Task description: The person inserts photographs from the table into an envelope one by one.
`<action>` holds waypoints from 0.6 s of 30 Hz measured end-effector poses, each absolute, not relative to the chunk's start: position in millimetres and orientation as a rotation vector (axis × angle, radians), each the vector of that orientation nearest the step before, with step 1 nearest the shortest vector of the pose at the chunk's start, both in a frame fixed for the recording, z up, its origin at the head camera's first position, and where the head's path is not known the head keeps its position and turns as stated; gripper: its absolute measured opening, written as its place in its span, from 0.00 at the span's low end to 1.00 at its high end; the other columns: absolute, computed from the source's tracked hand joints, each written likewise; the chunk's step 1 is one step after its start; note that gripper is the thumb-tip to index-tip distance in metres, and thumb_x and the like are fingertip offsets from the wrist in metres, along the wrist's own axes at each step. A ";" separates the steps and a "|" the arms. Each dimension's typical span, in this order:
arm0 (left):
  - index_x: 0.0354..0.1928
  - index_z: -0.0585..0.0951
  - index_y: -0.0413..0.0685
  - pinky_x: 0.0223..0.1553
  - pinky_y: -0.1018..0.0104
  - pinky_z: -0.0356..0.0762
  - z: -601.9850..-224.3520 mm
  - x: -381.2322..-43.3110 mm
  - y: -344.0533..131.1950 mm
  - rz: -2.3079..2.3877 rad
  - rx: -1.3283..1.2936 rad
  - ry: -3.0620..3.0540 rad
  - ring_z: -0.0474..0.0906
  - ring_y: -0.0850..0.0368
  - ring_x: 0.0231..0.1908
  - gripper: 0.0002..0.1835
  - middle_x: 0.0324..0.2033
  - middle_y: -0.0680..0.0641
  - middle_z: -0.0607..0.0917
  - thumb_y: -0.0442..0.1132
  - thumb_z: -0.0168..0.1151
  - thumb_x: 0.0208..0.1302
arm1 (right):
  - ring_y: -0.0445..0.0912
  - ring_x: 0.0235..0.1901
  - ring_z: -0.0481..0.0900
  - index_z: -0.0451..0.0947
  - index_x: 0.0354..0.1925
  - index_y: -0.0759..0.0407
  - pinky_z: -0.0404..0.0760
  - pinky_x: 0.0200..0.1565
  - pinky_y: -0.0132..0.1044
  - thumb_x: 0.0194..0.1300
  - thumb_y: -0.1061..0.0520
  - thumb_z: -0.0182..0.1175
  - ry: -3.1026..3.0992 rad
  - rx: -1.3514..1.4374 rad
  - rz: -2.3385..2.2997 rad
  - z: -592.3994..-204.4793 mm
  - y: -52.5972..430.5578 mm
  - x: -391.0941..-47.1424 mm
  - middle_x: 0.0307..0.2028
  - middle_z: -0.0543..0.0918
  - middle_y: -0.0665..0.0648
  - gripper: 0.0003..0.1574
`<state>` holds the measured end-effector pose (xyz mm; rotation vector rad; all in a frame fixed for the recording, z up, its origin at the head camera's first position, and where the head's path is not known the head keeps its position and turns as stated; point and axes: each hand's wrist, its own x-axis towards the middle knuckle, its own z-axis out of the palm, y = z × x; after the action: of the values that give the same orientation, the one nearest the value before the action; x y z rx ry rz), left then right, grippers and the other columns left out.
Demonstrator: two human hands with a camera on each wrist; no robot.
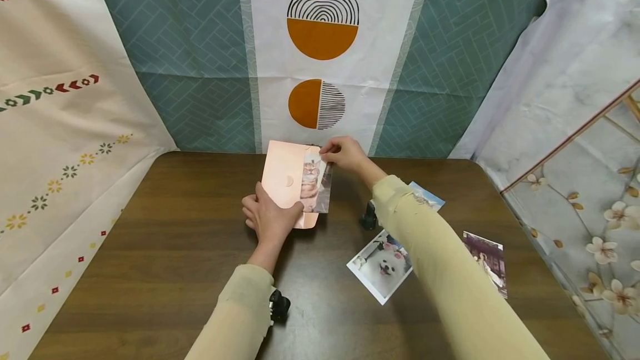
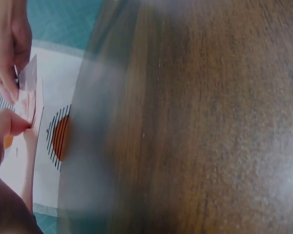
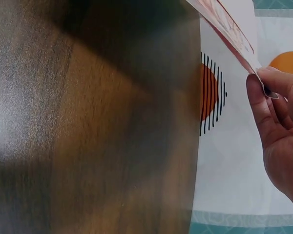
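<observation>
Fingers of right hand curled, pinching corner of cat picture; left hand gripped pink envelope near far edge of table; work judged midway, cat picture partly exposed; dog picture, blue picture, purple picture lay loose, unenclosed, toward right edge.

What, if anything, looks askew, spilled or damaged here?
Nothing looks spilled or visibly damaged. The dog photo lies askew on the table, with the blue photo and purple photo at other angles, all partly hidden by the right sleeve. They look scattered rather than stacked.
</observation>
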<state>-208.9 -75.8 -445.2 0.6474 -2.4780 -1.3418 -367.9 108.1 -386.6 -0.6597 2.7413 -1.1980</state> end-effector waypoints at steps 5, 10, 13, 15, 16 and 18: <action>0.83 0.54 0.42 0.61 0.36 0.57 -445.5 -208.4 -76.1 -1.340 0.651 -2.485 0.55 0.33 0.66 0.63 0.65 0.30 0.59 0.51 0.80 0.51 | 0.49 0.37 0.83 0.88 0.47 0.64 0.81 0.40 0.35 0.73 0.62 0.68 2.733 -0.651 -1.202 -387.6 105.6 -365.3 0.40 0.88 0.61 0.07; 0.85 0.52 0.45 0.61 0.37 0.58 -445.3 -208.6 -75.9 -1.323 0.654 -2.503 0.54 0.34 0.66 0.64 0.65 0.30 0.59 0.52 0.79 0.51 | 0.50 0.39 0.83 0.88 0.47 0.64 0.82 0.42 0.36 0.74 0.61 0.68 2.712 -0.637 -1.224 -388.4 104.4 -364.6 0.42 0.88 0.61 0.08; 0.85 0.52 0.46 0.60 0.37 0.58 -445.2 -208.6 -75.6 -1.308 0.653 -2.510 0.54 0.34 0.66 0.64 0.64 0.31 0.59 0.52 0.79 0.50 | 0.49 0.39 0.82 0.88 0.47 0.63 0.81 0.42 0.35 0.74 0.61 0.68 2.706 -0.618 -1.252 -389.4 104.1 -364.6 0.42 0.88 0.61 0.08; 0.85 0.51 0.47 0.60 0.37 0.58 -445.3 -208.8 -75.5 -1.303 0.655 -2.512 0.54 0.35 0.66 0.65 0.64 0.31 0.59 0.52 0.78 0.50 | 0.49 0.38 0.82 0.88 0.47 0.64 0.81 0.41 0.35 0.74 0.61 0.68 2.703 -0.608 -1.272 -390.7 103.9 -364.5 0.42 0.88 0.61 0.08; 0.86 0.51 0.47 0.60 0.37 0.58 -445.2 -208.9 -75.4 -1.301 0.655 -2.513 0.54 0.35 0.66 0.65 0.64 0.31 0.59 0.52 0.78 0.50 | 0.49 0.38 0.82 0.88 0.47 0.64 0.81 0.41 0.34 0.73 0.61 0.68 2.704 -0.605 -1.279 -391.6 103.9 -364.6 0.41 0.88 0.61 0.08; 0.86 0.51 0.47 0.60 0.37 0.59 -444.9 -209.0 -75.4 -1.300 0.656 -2.515 0.54 0.35 0.66 0.65 0.64 0.31 0.59 0.52 0.78 0.51 | 0.49 0.37 0.82 0.88 0.47 0.64 0.80 0.40 0.34 0.73 0.61 0.68 2.701 -0.594 -1.296 -393.3 103.4 -363.8 0.41 0.88 0.61 0.08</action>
<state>-209.0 -75.4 -444.9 0.6562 -2.5151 -1.2996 -363.8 103.4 -393.3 -0.5944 2.7009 -1.2957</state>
